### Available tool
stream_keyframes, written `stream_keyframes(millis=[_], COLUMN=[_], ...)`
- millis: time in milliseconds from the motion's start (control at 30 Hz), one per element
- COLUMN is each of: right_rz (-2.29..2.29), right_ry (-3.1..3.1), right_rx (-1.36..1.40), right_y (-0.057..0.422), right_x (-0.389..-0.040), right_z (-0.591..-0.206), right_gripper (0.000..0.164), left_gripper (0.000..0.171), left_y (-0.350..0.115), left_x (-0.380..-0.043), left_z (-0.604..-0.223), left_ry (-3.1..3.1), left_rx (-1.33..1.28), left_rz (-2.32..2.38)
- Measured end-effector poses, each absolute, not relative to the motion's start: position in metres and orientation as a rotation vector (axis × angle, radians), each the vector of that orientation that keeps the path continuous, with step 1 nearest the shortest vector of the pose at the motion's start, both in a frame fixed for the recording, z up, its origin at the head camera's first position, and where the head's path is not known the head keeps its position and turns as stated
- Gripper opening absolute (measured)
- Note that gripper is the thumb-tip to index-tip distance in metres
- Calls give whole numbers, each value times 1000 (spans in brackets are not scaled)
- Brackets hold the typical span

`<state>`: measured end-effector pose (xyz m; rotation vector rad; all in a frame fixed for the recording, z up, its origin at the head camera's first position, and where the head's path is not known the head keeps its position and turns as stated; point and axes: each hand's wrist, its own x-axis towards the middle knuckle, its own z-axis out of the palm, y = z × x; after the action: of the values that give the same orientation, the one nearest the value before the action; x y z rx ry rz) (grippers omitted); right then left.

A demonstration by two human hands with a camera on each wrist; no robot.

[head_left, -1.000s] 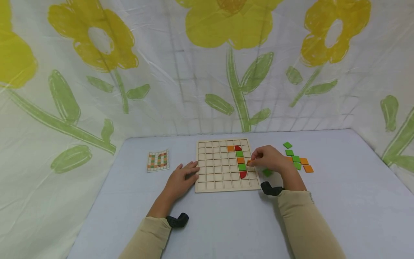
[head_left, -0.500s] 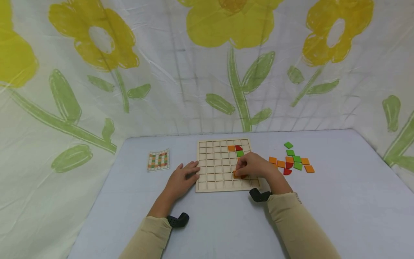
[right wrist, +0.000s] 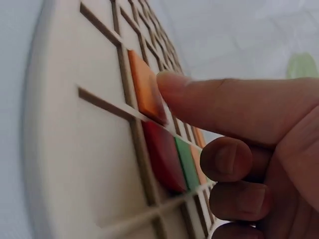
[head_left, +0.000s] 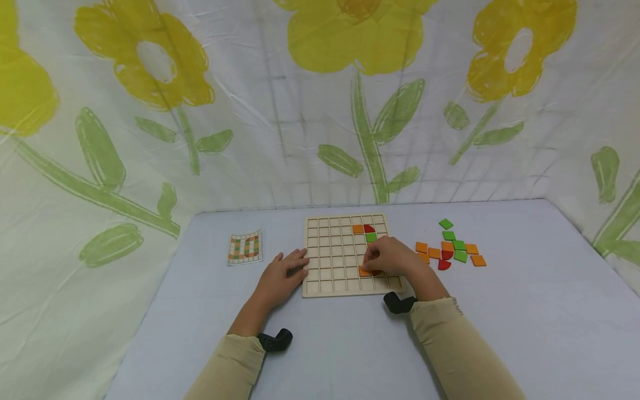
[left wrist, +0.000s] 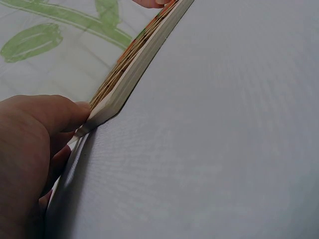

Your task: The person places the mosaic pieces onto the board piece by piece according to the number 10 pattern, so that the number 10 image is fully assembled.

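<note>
Orange tile (right wrist: 143, 87) on the board (head_left: 326, 273), lower right of the head view's centre.
My right hand (head_left: 394, 258) has a fingertip (right wrist: 170, 82) on it (pinched or pressed, from here I can't tell); my left hand (head_left: 280, 278) lies loose against the board's edge. I'd expect the tile light, stiff, smooth: take opposite edges. The board also holds a red piece (right wrist: 162, 155) beside it, then a green tile (right wrist: 186, 162).

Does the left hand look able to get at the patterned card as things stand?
Probably yes: the left hand only touches the board, and the patterned card lies nearby, with nothing visible between hand and card.
</note>
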<state>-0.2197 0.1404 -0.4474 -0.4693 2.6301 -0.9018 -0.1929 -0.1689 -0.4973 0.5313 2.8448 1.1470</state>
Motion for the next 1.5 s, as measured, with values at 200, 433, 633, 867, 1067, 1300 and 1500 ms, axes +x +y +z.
stream_keyframes(millis=[200,433,633,867,1067,1300,1500], right_rz=[-931,-946,-904,-890,-923,-915,-948], right_ry=[2684,2748,2752,2719,2757,2758,2695], right_rx=[-297,-29,64,155,153,193,178], right_y=[168,218,245,254,246,227,220], right_x=[-224,-225,-221,-221,-224,-226,-226], right_z=[-440,-436,-433,-440,-448,-448,-447], right_gripper=[14,31,42,46,46,42,47], left_gripper=[37,37,37,37,36,36,37], left_y=[-169,-168,-169,-169,-169,-169,-169], left_x=[-192,-190,-191,-191,-191,-192,-191], left_z=[-496,-493,-493,-494,-495,-495,-494], left_ry=[2846,2841,2841,2833,2859,2855,2842], left_rx=[532,521,529,524,563,556,550], left_rz=[1152,1160,1165,1163,1193,1187,1174])
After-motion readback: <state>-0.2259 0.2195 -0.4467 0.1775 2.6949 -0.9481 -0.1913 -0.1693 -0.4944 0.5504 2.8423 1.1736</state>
